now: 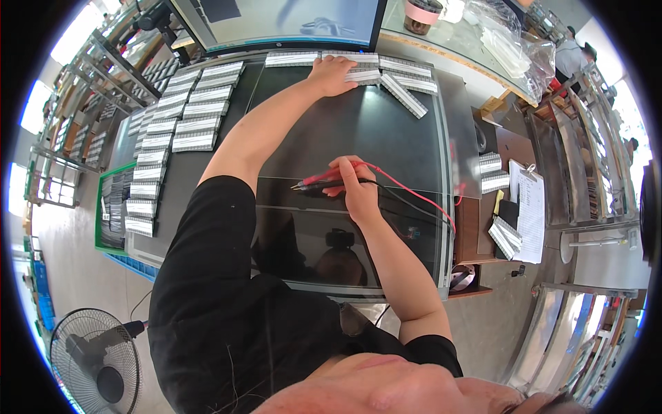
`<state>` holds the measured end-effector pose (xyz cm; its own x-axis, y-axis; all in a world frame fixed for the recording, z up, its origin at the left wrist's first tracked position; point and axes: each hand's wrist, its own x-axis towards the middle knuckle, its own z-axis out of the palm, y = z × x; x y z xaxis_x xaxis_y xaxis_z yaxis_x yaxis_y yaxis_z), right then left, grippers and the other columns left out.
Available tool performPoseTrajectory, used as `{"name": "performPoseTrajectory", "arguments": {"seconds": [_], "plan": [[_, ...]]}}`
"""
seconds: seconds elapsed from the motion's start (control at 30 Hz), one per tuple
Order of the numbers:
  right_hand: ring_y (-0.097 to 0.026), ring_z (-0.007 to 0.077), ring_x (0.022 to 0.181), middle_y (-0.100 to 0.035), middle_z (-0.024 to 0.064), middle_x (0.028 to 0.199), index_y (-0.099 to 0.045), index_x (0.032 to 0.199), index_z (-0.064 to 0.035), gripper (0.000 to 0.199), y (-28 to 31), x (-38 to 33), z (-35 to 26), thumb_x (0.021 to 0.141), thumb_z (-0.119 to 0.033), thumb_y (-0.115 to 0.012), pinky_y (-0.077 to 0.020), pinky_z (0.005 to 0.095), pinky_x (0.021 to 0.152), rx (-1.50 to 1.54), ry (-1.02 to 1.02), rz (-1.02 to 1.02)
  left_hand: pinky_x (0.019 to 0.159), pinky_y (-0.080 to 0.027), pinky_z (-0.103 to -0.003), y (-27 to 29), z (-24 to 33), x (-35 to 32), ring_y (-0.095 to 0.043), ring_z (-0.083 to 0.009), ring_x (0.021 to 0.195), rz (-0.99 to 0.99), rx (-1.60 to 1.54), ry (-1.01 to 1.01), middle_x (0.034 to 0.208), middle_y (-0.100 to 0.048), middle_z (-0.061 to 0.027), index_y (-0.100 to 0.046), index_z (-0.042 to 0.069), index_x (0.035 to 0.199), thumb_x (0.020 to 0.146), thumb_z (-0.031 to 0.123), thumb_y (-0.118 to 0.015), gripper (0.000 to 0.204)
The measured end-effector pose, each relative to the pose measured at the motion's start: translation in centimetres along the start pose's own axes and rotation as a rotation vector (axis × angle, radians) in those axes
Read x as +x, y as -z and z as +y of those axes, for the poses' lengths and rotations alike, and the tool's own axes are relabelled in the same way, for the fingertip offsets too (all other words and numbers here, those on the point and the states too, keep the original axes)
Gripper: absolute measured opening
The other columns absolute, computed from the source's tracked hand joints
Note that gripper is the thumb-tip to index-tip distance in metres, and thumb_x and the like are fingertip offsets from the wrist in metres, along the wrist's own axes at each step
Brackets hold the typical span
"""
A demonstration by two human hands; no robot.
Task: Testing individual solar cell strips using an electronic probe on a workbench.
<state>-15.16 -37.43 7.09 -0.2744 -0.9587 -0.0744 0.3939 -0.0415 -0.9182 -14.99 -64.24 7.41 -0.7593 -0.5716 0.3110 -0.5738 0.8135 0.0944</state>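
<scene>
At the far edge of the dark tabletop [310, 152], my left hand [333, 74] is stretched out, fingers and thumb closed about the left end of a grey-and-white strip-shaped module [363, 77]. Similar modules lie around it, and one slanted module [404, 95] sits to its right. Nearer to me, my right hand [353, 186] holds a pair of test probes, a red probe [321, 176] and a black probe [323, 184]. Their metal tips lie close together, pointing left above the table. Red and black leads [410, 195] trail from that hand toward the right edge.
Rows of modules [196, 124] cover the table's left side, beside a green crate [110, 238]. A monitor [279, 24] stands at the back. On the right are a clipboard [528, 214] with papers and more modules [507, 238]. A fan [96, 359] stands lower left.
</scene>
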Motion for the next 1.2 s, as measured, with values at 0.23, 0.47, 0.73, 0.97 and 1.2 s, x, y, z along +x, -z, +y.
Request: {"name": "performPoseTrajectory", "arguments": {"seconds": [0.23, 0.47, 0.73, 0.97, 1.2], "plan": [[-0.058, 0.013, 0.058, -0.056, 0.0044, 0.081, -0.058, 0.085, 0.0011, 0.031, 0.1, 0.2, 0.1, 0.091, -0.027, -0.048, -0.0457, 0.0206, 0.053, -0.004, 0.004, -0.004, 0.094, -0.03, -0.049, 0.1, -0.1, -0.7, -0.042, -0.0271, 0.114, -0.087, 0.0, -0.022, 0.119, -0.049, -0.0048, -0.05, 0.018, 0.12, 0.076, 0.041, -0.059, 0.051], [-0.058, 0.0126, 0.056, -0.057, 0.0059, 0.072, -0.058, 0.087, -0.0009, 0.03, 0.0, 0.0, 0.2, 0.091, -0.029, -0.049, -0.045, 0.0201, 0.052, -0.013, 0.02, 0.006, 0.096, -0.03, -0.047, 0.1, -0.2, -1.8, -0.041, -0.028, 0.114, -0.036, -0.033, 0.002, 0.12, -0.047, -0.0062, -0.049, 0.017, 0.121, 0.076, 0.039, -0.06, 0.051], [-0.058, 0.0165, 0.053, -0.058, 0.0088, 0.072, -0.055, 0.09, -0.0021, 0.024, -0.1, 0.0, 0.4, 0.091, -0.025, -0.047, -0.0467, 0.0233, 0.048, -0.025, 0.007, 0.05, 0.095, -0.03, -0.045, 2.9, 0.6, -9.9, -0.042, -0.0274, 0.112, -0.087, -0.124, -0.058, 0.119, -0.048, -0.0069, -0.048, 0.015, 0.122, 0.078, 0.033, -0.06, 0.049], [-0.059, 0.0192, 0.057, -0.054, 0.0097, 0.079, -0.052, 0.098, -0.0021, 0.028, 0.1, 0.5, 0.4, 0.092, -0.029, -0.045, -0.049, 0.0254, 0.049, -0.032, 0.059, 0.07, 0.095, -0.029, -0.041, 5.5, 0.9, -17.7, -0.041, -0.0249, 0.115, 0.043, -0.168, -0.068, 0.122, -0.047, -0.006, -0.047, 0.013, 0.123, 0.077, 0.03, -0.062, 0.051], [-0.061, 0.0198, 0.066, -0.055, 0.0103, 0.085, -0.049, 0.105, -0.0031, 0.029, 0.3, 0.3, 0.3, 0.091, -0.029, -0.048, -0.0505, 0.0261, 0.054, 0.02, 0.112, 0.073, 0.094, -0.03, -0.04, 5.2, 0.2, -19.8, -0.044, -0.0217, 0.112, 0.168, -0.124, -0.121, 0.12, -0.051, -0.0029, -0.05, 0.013, 0.119, 0.078, 0.029, -0.061, 0.045]]}}
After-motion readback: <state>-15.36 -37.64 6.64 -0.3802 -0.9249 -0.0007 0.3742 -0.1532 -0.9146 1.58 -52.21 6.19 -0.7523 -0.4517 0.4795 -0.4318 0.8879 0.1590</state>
